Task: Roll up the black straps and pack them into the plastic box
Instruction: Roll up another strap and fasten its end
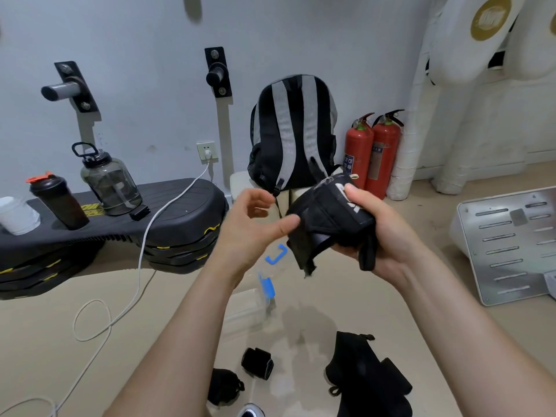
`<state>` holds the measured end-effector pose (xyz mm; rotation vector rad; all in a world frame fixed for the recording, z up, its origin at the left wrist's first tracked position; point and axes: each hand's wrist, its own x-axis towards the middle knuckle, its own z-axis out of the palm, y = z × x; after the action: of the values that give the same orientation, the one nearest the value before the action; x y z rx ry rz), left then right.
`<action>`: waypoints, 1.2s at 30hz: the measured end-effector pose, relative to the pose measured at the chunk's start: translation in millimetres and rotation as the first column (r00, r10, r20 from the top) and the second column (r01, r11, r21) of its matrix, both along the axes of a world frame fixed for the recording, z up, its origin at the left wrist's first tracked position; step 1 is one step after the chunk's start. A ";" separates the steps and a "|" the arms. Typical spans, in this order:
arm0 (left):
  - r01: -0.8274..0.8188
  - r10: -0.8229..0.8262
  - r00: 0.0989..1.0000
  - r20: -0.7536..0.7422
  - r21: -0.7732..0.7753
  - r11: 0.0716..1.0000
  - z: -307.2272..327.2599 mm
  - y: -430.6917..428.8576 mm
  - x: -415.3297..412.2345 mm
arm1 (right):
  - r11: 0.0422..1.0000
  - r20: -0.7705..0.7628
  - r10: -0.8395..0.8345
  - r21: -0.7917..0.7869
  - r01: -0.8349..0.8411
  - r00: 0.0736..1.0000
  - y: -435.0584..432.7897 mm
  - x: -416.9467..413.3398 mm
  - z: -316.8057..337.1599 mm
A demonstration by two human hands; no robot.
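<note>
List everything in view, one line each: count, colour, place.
strap in hand: one, black, part-rolled, above the floor
rolled straps: two, black, floor, bottom centre
loose straps: pile, count unclear, black, floor, lower right
plastic box: one, clear with blue clips, floor below the hands
backpack: one, black and grey, against the wall
fire extinguishers: two, red, right of backpack
bottles: two, dark, on black platform, left
cable: one, white, wall socket to floor
left hand: fingers loosely curled, thumb by the strap
right hand: grips the strap

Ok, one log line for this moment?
right hand: grips part-rolled black strap | left hand: thumb beside it | plastic box: on floor | two rolled straps: outside it
</note>
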<state>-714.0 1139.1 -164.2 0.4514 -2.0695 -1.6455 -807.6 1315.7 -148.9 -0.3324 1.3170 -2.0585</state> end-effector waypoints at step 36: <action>0.043 -0.119 0.988 -0.094 -0.582 0.812 5.1 24.7 1.5 | 0.992 0.164 -0.046 -0.107 0.064 0.985 4.6 -8.9 -8.5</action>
<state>-712.5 1163.9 -159.1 0.0447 -2.3698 -0.9599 -816.5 1320.3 -157.4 -0.1749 1.1287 -2.1617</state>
